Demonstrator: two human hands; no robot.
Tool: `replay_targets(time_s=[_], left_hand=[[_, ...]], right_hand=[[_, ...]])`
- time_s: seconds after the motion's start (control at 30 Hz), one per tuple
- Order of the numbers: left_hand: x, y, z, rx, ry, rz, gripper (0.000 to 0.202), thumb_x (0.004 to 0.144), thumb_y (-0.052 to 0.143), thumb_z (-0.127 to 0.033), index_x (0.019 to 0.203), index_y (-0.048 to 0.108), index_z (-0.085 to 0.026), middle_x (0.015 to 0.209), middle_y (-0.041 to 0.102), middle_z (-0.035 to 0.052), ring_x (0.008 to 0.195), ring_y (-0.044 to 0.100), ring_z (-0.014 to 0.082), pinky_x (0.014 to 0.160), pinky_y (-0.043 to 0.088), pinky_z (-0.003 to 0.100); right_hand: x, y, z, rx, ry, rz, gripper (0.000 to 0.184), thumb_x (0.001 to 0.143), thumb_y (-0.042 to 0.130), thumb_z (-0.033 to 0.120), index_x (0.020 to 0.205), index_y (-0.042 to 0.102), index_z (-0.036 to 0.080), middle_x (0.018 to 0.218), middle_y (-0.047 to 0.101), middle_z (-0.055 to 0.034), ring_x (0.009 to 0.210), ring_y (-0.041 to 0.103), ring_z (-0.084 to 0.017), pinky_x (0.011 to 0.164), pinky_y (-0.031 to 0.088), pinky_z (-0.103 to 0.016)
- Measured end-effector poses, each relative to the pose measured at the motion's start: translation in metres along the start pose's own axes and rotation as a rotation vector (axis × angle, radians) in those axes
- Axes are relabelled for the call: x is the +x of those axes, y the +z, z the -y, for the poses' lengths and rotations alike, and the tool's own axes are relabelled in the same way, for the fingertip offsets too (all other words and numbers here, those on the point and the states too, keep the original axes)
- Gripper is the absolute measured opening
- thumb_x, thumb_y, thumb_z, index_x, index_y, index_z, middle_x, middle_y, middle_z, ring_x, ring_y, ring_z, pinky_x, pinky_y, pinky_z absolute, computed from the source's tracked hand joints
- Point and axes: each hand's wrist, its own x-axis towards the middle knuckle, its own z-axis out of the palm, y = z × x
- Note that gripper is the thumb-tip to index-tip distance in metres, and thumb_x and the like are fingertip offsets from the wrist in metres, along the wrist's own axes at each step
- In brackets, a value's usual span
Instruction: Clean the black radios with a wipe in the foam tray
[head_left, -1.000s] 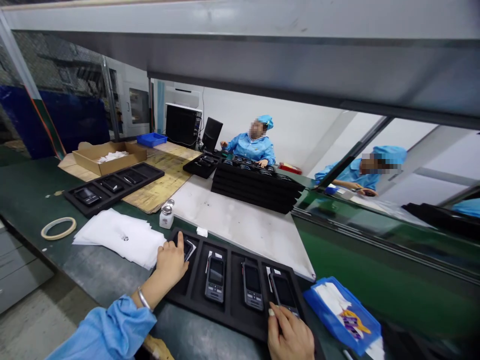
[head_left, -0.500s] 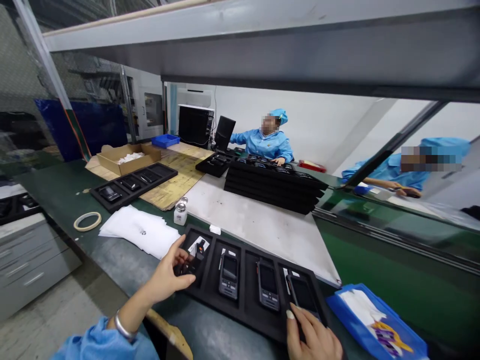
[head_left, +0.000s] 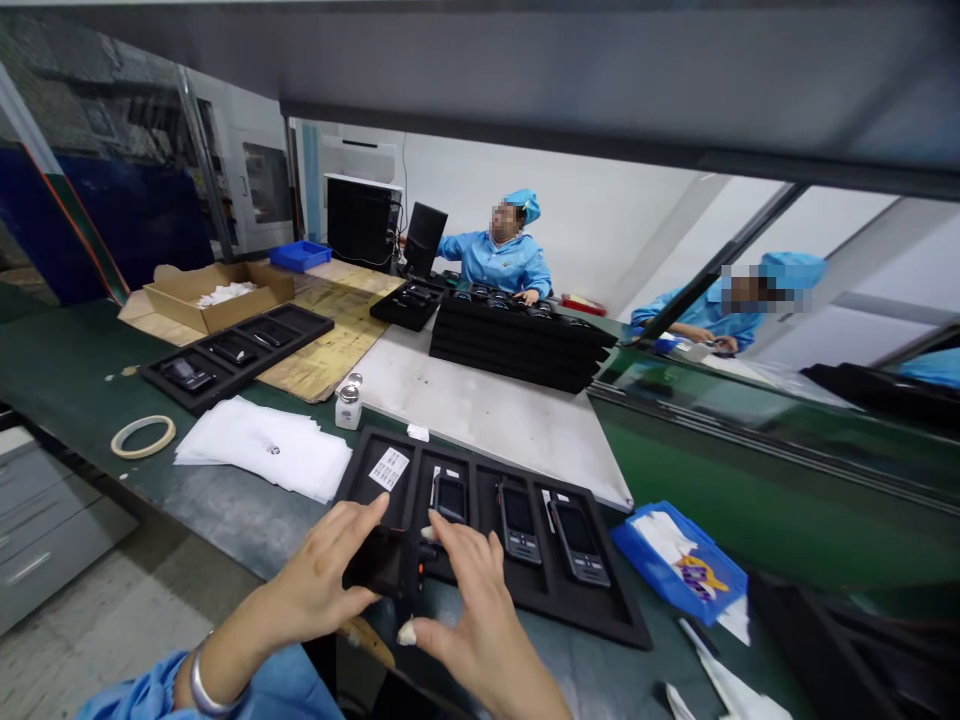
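My left hand (head_left: 324, 565) is closed around a dark handheld device (head_left: 381, 562), raised over the near left of the black foam tray (head_left: 626, 628). My right hand (head_left: 484, 605) is at the device's right end, thumb and fingers spread; a touch cannot be told. In the tray's left compartment lies a white label sheet (head_left: 389, 468). The other compartments hold three handheld devices with screens and keys: one (head_left: 451, 497) partly hidden by my right hand, one (head_left: 518, 522) in the middle and one (head_left: 579, 538) at the right.
White papers (head_left: 262, 448), a tape roll (head_left: 142, 437) and a small dispenser bottle (head_left: 348, 405) lie left of the tray. A blue bin (head_left: 637, 545) stands right. Farther back are another device tray (head_left: 199, 400), a cardboard box (head_left: 202, 318) and stacked foam trays (head_left: 517, 350). Two co-workers sit beyond.
The left hand has lifted the device from the left compartment toward me, uncovering the label sheet. My right hand has left the rightmost device and come beside the left hand. The view has shifted right.
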Motion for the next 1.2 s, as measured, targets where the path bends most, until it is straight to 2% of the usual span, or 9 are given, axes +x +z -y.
replay_targets(time_s=[0.1,0.2,0.47,0.57,0.7,0.83,1.0,1.1,1.2], left_hand=[[-0.005,-0.010,-0.004,0.097,0.005,0.122,0.103,0.075,0.063,-0.006,0.160,0.011,-0.031,0.130,0.056,0.0094,0.119,0.052,0.0306,0.105,0.047,0.050],[-0.010,-0.019,-0.008,0.142,-0.001,0.167,0.103,0.073,0.062,-0.006,0.161,0.012,-0.029,0.129,0.056,0.0093,0.118,0.053,0.0310,0.107,0.045,0.052],[-0.009,-0.035,-0.009,0.099,-0.030,0.246,0.096,0.078,0.065,-0.012,0.160,0.018,-0.030,0.130,0.056,0.0103,0.117,0.053,0.0310,0.108,0.042,0.054],[-0.008,-0.036,-0.002,-0.025,-0.047,0.273,0.090,0.084,0.071,-0.025,0.159,0.021,-0.031,0.132,0.055,0.0102,0.119,0.053,0.0296,0.106,0.045,0.050],[-0.008,-0.031,0.034,-0.190,-0.140,0.184,0.080,0.089,0.070,-0.041,0.156,0.029,-0.030,0.142,0.053,0.0087,0.128,0.052,0.0266,0.109,0.045,0.042],[0.003,-0.018,0.096,0.125,-0.344,-0.060,0.039,0.100,0.046,-0.031,0.136,0.056,-0.019,0.126,0.063,0.0111,0.121,0.056,0.0259,0.107,0.045,0.043],[0.032,-0.005,0.149,0.284,-0.376,0.003,0.023,0.089,0.060,-0.018,0.109,0.071,-0.017,0.108,0.065,0.0126,0.110,0.057,0.0305,0.100,0.046,0.046],[0.038,-0.004,0.161,0.325,-0.351,0.042,0.012,0.086,0.062,-0.013,0.090,0.073,-0.018,0.097,0.065,0.0104,0.102,0.058,0.0282,0.095,0.047,0.042],[0.033,-0.007,0.166,0.341,-0.343,0.046,0.017,0.089,0.057,-0.011,0.081,0.070,-0.017,0.089,0.065,0.0093,0.095,0.059,0.0263,0.090,0.048,0.039]], right_hand=[[0.010,0.003,0.010,0.036,0.002,0.163,0.081,0.081,0.075,0.053,0.149,0.038,0.027,0.129,0.062,-0.0126,0.124,0.052,-0.037,0.111,0.018,-0.078],[0.013,0.013,0.014,0.040,-0.008,0.223,0.073,0.081,0.075,0.049,0.143,0.046,0.025,0.129,0.062,-0.0132,0.126,0.050,-0.037,0.111,0.015,-0.079],[0.014,0.029,0.019,0.028,-0.082,0.171,0.066,0.082,0.072,0.050,0.137,0.049,0.021,0.125,0.064,-0.0131,0.122,0.053,-0.035,0.114,0.017,-0.073],[0.005,0.036,0.011,0.015,-0.125,0.078,0.061,0.084,0.070,0.048,0.134,0.048,0.020,0.122,0.064,-0.0122,0.116,0.057,-0.032,0.114,0.022,-0.068],[-0.014,0.039,-0.007,-0.067,-0.149,-0.088,0.064,0.084,0.069,0.047,0.136,0.045,0.017,0.120,0.063,-0.0135,0.115,0.057,-0.032,0.112,0.021,-0.067],[-0.030,0.033,-0.016,-0.100,-0.117,-0.176,0.062,0.085,0.068,0.042,0.135,0.045,0.015,0.119,0.063,-0.0144,0.117,0.055,-0.033,0.113,0.017,-0.068],[-0.041,0.030,-0.016,-0.106,-0.013,-0.247,0.060,0.085,0.069,0.044,0.133,0.047,0.016,0.121,0.062,-0.0148,0.116,0.056,-0.034,0.112,0.019,-0.067],[-0.047,0.032,-0.018,-0.119,0.000,-0.273,0.059,0.085,0.069,0.047,0.132,0.048,0.017,0.120,0.062,-0.0151,0.113,0.058,-0.033,0.111,0.023,-0.066],[-0.053,0.034,-0.024,-0.133,-0.012,-0.282,0.058,0.086,0.068,0.049,0.131,0.049,0.017,0.119,0.063,-0.0149,0.111,0.060,-0.034,0.110,0.026,-0.065]])
